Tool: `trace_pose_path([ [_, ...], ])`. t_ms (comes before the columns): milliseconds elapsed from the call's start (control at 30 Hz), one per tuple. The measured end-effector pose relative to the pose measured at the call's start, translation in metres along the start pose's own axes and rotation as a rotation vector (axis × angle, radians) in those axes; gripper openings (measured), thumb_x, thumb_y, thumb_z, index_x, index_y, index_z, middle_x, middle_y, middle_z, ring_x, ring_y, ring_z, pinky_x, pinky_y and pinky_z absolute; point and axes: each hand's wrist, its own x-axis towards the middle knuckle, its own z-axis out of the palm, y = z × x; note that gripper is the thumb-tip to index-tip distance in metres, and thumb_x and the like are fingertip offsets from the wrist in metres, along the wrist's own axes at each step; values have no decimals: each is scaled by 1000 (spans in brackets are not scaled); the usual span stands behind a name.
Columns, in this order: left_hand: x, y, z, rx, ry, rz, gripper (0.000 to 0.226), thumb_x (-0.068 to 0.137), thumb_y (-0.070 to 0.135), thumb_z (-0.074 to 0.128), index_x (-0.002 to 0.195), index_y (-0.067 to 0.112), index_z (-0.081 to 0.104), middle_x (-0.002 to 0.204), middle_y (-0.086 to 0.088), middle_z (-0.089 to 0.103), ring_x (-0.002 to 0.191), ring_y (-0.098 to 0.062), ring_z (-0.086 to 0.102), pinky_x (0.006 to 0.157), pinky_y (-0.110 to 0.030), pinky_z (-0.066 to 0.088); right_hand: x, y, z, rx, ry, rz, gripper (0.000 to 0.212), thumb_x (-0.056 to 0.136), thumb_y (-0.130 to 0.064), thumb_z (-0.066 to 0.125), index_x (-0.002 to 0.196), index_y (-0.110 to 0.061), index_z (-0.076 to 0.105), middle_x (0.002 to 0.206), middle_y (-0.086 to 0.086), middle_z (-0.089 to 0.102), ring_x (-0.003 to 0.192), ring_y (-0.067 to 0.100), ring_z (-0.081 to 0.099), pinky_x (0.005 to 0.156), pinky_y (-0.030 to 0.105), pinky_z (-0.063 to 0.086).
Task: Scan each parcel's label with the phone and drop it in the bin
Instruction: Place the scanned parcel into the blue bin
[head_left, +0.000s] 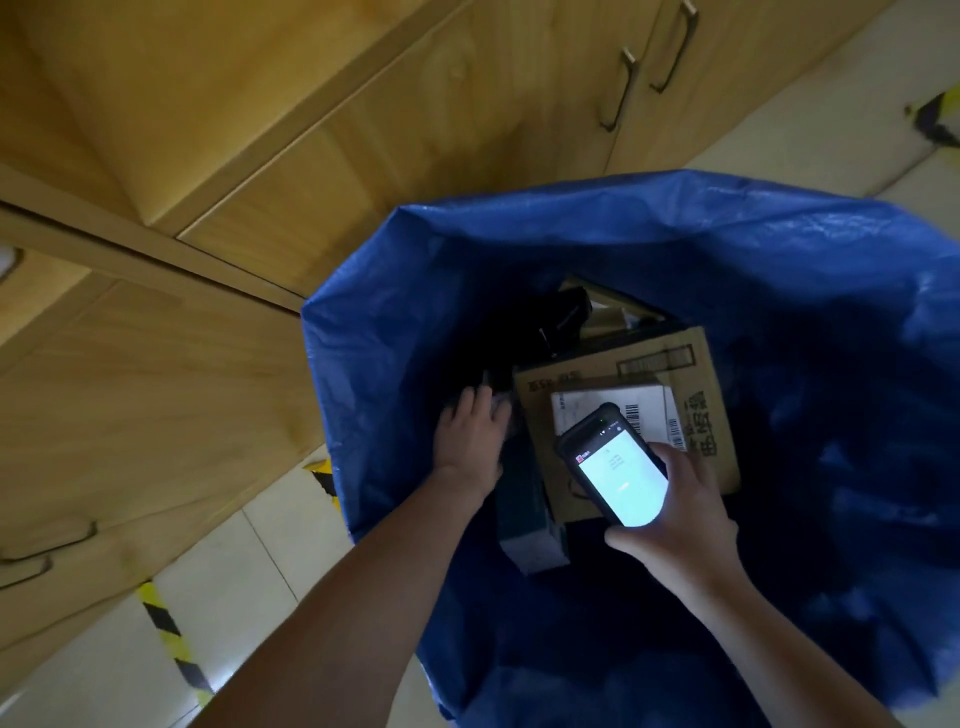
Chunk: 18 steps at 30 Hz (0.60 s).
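The step in hand is judged to be the scan itself, made over the bin (779, 249), a large blue sack filling the centre and right of the frame. The phone (618, 467) is gripped in the right hand (680, 525), lower centre-right, with fingers and thumb curled round its edges and its lit screen facing up. It is held above the label (644, 410) of a white parcel (587, 410), whose barcodes show just past the phone's upper edge. That parcel lies on a brown cardboard box (649, 364) already inside the bin.

The left hand (472, 434), at the centre of the frame, is reached down into the bin, fingers stretched forward and close together beside the cardboard box. Whether anything is gripped cannot be told, as that spot is too dark.

For the next move, a confirmed reading on the screen is probably needed, then a label turned up towards the phone.

One phone, one bin and two hands are counted. Four parcels can be made out: the white parcel, the cardboard box, a dark box (524, 514) below the left wrist, and a black bundle (563, 317) above. Others may be hidden.
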Motion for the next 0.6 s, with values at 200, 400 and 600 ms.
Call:
trace_pose_path([
  [200,-28,10,-32,21,23,60,57,85,27,68,133,19,39,130,-8,38,120,-26,37,93,-41,42,-35,6,-29,-3,43,7,94,50,-23,82,133,-31,39,110,-18,27,97,6,37,89,42,38],
  [400,-84,46,-92,24,44,142,36,91,23,55,126,18,45,124,-5,49,114,-23,46,90,-37,41,-100,23,-84,72,128,15,97,48,-27,82,135,-28,40,124,-12,35,117,16,45,87,40,40],
  [600,-167,122,-154,33,131,311,20,97,26,43,116,22,50,117,0,58,106,-17,53,81,-31,43,-197,66,-158,167,228,8,94,44,-34,73,131,-35,38,118,-18,33,110,9,50,77,28,42],
])
